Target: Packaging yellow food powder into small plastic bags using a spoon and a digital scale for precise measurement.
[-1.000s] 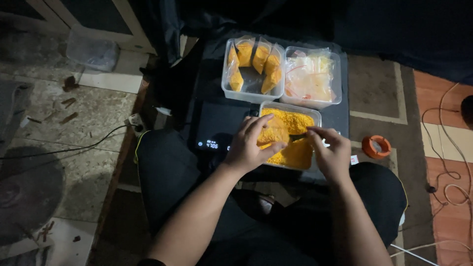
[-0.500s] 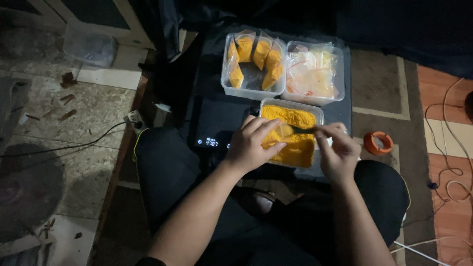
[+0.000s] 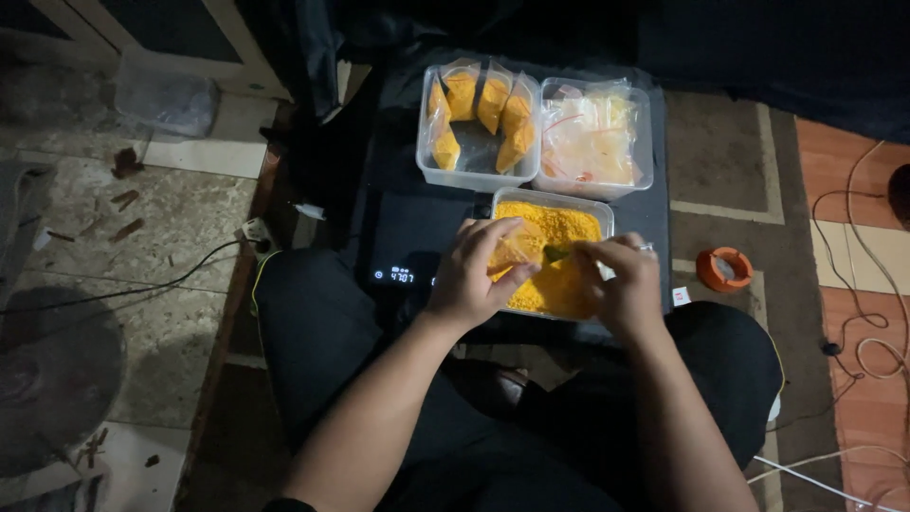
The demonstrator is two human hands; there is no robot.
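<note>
My left hand holds a small clear plastic bag partly filled with yellow powder, over a rectangular tub of yellow powder. My right hand grips a small green spoon whose tip is at the bag's mouth. A black digital scale with a lit display sits just left of the tub. All of it rests on a dark board across my lap.
Behind the tub stand a clear tub of filled yellow bags and a clear tub of empty plastic bags. An orange tape roll lies on the rug to the right. Cables run along the floor on both sides.
My hands have drawn closer together over the powder tub. The spoon has come up to the bag's mouth.
</note>
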